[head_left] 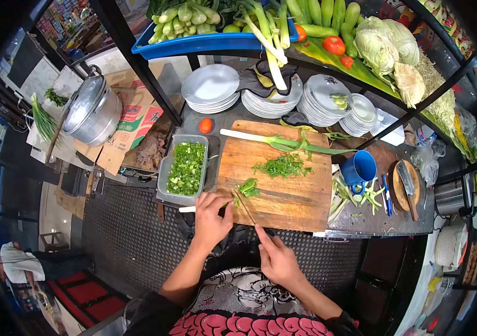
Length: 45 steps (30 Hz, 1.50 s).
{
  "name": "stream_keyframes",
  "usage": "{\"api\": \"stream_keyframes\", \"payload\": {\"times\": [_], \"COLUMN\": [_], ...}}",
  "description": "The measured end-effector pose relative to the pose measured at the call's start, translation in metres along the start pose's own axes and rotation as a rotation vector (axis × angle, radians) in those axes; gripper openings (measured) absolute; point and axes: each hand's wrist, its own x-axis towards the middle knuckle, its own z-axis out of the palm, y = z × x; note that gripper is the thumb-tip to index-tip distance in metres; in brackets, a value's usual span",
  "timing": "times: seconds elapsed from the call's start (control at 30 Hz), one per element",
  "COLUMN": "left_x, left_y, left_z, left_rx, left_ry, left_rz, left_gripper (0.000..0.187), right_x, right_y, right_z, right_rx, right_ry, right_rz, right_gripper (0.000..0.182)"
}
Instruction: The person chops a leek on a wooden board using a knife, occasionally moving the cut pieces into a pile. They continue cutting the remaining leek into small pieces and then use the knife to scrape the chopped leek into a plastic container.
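My left hand (214, 217) is closed around a leek (187, 209) at the near left edge of the wooden cutting board (311, 207). The leek's white end sticks out to the left of my hand. In my right hand (276, 256) is a knife (245, 206), its blade angled up and left, close to my left fingertips. Freshly cut green slices (248, 187) lie by the blade tip. Farther back on the board are a pile of chopped greens (283, 166) and a whole leek (249, 136). A clear plastic container (163, 180) of chopped greens (187, 165) stands left of the board.
Stacked plates (210, 84) line the back, near a tomato (206, 125). To the right are a blue mug (359, 167), trimmings (339, 196), a blue pen-like object (387, 196) and another knife (406, 179) on a round board. A blue tray (216, 49) of vegetables sits above.
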Motion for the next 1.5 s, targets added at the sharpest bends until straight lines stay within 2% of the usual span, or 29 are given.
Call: {"api": "stream_keyframes", "payload": {"times": [0.17,0.33,0.47,0.57,0.7,0.9,0.93,1.07,1.17,1.27,1.4,1.5], "left_x": [-0.009,-0.008,-0.005,0.001,0.003,0.0,0.0,-0.002,-0.002,0.001,0.009,0.012], "left_y": [0.003,0.003,0.006,0.011,0.01,0.009,0.009,0.012,0.01,0.011,0.023,0.02], "left_z": [-0.008,-0.001,0.004,0.011,0.014,0.016,0.015,0.011,0.013,0.013,0.01,0.016], "left_rx": [0.099,0.081,0.064,0.066,0.064,0.064,0.06,0.073,0.092,0.087,0.128,0.129], "left_ry": [0.025,0.032,0.039,0.025,0.011,0.031,0.029,0.026,0.027,0.025,-0.035,-0.038], "left_rz": [-0.039,-0.053,-0.043,-0.04,-0.033,-0.02,-0.017,-0.025,-0.026,-0.047,-0.037,-0.028], "left_gripper": [0.008,0.008,0.008,0.007,0.007,0.009,0.009,0.011,0.012,0.015,0.023,0.028], "right_x": [0.01,0.005,-0.003,-0.014,-0.01,-0.007,-0.006,-0.002,-0.002,0.0,0.004,0.012], "right_y": [0.004,0.012,0.01,0.012,0.019,0.023,0.023,0.023,0.037,0.051,0.048,0.054], "right_z": [-0.007,-0.003,-0.024,-0.023,-0.023,-0.012,-0.011,-0.029,-0.034,-0.048,-0.084,-0.087], "right_rx": [0.037,0.013,0.094,0.102,0.09,0.072,0.047,0.103,0.043,0.106,0.126,0.0], "right_ry": [0.047,0.039,0.05,-0.017,-0.004,0.008,0.035,0.059,0.061,0.143,0.107,0.062], "right_rz": [0.1,-0.002,0.146,0.02,0.111,-0.034,0.023,0.158,-0.003,0.037,0.147,0.019], "right_gripper": [0.065,0.064,0.061,0.06,0.059,0.064,0.064,0.059,0.057,0.054,0.046,0.041]}}
